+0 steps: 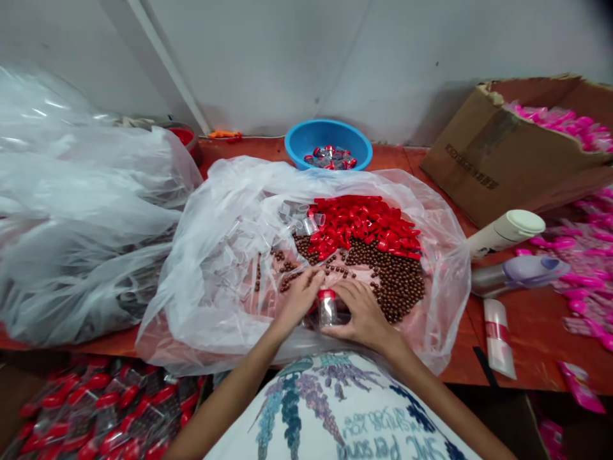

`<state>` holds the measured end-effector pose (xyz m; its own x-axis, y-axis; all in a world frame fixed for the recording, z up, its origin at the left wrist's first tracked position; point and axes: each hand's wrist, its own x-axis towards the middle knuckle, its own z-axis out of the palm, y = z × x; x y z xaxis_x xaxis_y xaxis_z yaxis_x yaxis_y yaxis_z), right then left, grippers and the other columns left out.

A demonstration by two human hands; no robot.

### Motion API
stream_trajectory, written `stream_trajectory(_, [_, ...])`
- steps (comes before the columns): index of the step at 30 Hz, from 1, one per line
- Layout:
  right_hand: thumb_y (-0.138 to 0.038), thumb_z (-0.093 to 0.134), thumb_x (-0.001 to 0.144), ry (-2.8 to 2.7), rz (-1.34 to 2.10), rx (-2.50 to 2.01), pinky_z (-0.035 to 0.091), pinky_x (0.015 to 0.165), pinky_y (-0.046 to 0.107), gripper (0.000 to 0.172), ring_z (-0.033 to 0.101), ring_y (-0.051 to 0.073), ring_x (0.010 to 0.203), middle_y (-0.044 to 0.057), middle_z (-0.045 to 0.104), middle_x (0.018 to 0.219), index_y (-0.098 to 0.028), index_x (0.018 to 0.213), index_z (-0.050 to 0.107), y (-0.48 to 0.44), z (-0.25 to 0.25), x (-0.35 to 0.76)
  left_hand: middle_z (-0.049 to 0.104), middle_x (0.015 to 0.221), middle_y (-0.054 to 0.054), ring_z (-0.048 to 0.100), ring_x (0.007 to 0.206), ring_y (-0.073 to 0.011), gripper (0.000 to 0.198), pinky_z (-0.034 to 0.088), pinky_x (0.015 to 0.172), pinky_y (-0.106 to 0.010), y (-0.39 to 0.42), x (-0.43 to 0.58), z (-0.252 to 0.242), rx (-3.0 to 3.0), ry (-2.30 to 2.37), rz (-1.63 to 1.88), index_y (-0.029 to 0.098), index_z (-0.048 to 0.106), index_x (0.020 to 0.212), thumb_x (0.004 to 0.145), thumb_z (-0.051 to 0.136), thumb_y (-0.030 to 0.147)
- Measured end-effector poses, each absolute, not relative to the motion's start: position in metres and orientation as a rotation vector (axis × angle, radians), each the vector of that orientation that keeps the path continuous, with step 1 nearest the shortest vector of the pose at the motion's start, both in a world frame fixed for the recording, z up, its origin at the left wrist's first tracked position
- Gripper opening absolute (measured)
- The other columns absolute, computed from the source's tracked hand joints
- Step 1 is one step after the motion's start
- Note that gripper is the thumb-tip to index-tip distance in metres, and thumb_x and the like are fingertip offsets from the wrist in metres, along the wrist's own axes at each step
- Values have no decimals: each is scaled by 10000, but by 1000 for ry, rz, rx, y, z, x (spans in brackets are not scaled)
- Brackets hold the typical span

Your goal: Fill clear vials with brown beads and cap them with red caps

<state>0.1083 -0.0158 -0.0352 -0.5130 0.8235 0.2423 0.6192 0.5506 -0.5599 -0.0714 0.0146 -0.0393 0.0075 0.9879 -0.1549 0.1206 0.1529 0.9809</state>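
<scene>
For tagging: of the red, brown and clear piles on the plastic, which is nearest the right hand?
The brown bead pile, just beyond the right hand; the red pieces lie farther back and clear pieces to the left.

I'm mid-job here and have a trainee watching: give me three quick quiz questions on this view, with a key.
1. Which is between the left hand and the right hand? A) cardboard box B) red-capped container C) white-lidded bottle
2. True or false: beyond the hands, the red pieces lie to the right of the clear plastic pieces, as pictured.
3. What colour is the round basin at top centre?

Key: 1 B; 2 True; 3 Blue.
</scene>
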Motion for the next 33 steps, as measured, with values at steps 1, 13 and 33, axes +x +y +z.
stream_trajectory(1, [-613, 680, 660, -2324, 592, -1159, 314, 1035, 480, 738, 464, 296, 1169, 116, 556, 1227, -219, 1257, 500, -17, -35, 106, 658, 971, -51, 584, 915, -215, 279, 424, 864, -315, 25, -85, -39, 1308, 1437, 1010, 212, 669, 995, 790, 583, 380])
stream_trajectory(13, [-251, 489, 915, -2310, 616, -1374, 432, 854, 353, 193, 531, 205, 968, 69, 613, 1012, -232, 1022, 648, -16, -44, 123, 571, 1063, -154, 548, 968, -295, 361, 420, 793, -361, 109, -146, -45, 2312, 1943, 84, 168, 603, 1147, 816, 466, 217])
stream_trajectory(33, [-291, 631, 837, -2327, 791, -1439, 428, 889, 342, 365, 499, 212, 978, 45, 588, 1013, -247, 1193, 563, -42, -35, 143, 638, 660, -4, 553, 563, -145, 320, 422, 542, -237, 81, -48, -57, 1287, 1318, 709, 158, 671, 897, 590, 691, 247])
